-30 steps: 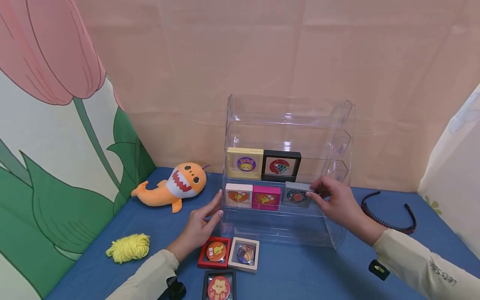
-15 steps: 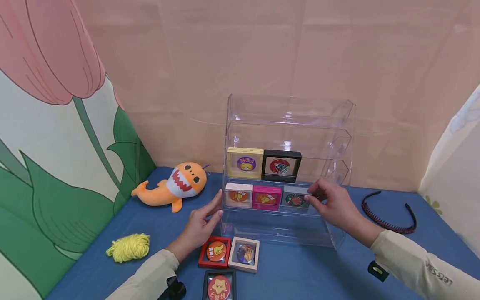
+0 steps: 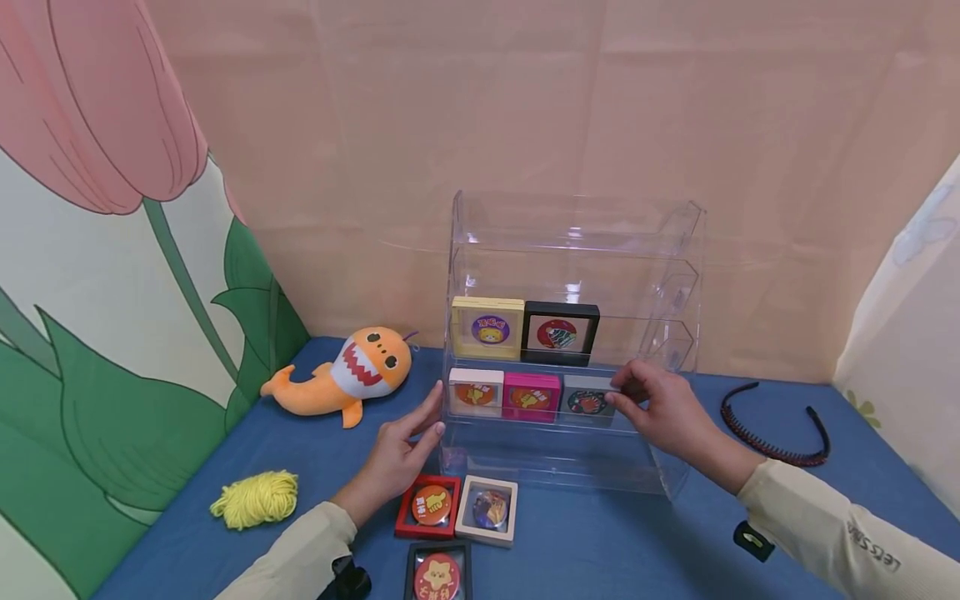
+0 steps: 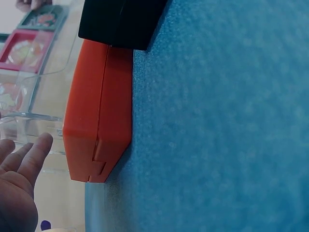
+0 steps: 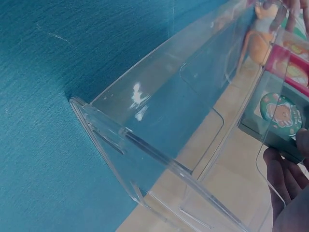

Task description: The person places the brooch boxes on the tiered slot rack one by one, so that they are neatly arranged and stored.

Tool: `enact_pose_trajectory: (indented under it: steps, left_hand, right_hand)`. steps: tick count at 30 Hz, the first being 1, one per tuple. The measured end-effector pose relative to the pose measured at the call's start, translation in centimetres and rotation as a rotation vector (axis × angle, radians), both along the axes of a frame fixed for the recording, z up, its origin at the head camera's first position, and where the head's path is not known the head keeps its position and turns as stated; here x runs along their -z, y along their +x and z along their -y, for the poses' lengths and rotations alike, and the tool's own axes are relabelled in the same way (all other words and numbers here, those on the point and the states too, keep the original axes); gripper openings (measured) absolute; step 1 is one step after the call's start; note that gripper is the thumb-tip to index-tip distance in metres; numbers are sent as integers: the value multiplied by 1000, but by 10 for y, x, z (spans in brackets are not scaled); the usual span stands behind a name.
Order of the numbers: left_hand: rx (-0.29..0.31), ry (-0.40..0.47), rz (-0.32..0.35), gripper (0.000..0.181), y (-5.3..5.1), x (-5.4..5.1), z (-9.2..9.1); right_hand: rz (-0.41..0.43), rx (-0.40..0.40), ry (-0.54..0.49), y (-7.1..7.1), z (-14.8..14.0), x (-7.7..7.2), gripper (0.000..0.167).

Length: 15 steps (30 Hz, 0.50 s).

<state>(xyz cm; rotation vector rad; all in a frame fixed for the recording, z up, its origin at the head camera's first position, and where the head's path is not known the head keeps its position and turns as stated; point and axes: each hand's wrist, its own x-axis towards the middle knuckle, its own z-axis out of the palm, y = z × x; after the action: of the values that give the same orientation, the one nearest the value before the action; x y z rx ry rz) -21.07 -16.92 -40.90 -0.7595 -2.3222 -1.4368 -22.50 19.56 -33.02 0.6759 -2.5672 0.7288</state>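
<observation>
On the clear tiered rack (image 3: 555,450), a grey box (image 3: 587,398) stands in the lower occupied tier, right beside a pink box (image 3: 531,397) and a white box (image 3: 476,392). My right hand (image 3: 671,415) pinches the grey box's right edge; the right wrist view shows the thumb on the front of this box (image 5: 277,116) and fingers behind it. With straight, spread fingers, my left hand (image 3: 401,454) touches the rack's left side. One tier up stand a cream box (image 3: 487,327) and a black box (image 3: 559,333).
In front of the rack lie a red box (image 3: 427,507), a beige box (image 3: 487,511) and a dark-framed box (image 3: 438,573). An orange plush shark (image 3: 341,375) and yellow yarn (image 3: 256,499) lie on the left, a dark headband (image 3: 776,450) on the right.
My right hand has moved slightly left with the grey box, which now stands against the pink one. The left hand has stayed at the rack's side.
</observation>
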Motion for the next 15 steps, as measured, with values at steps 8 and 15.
enact_pose_trajectory:
  steps: [8, 15]
  left_hand:
    - [-4, -1, -5, 64, 0, 1, 0]
    - [-11, 1, -4, 65, 1, -1, -1]
  right_hand:
    - [-7, -4, 2, 1, 2, 0, 22]
    - [-1, -1, -6, 1, 2, 0, 23]
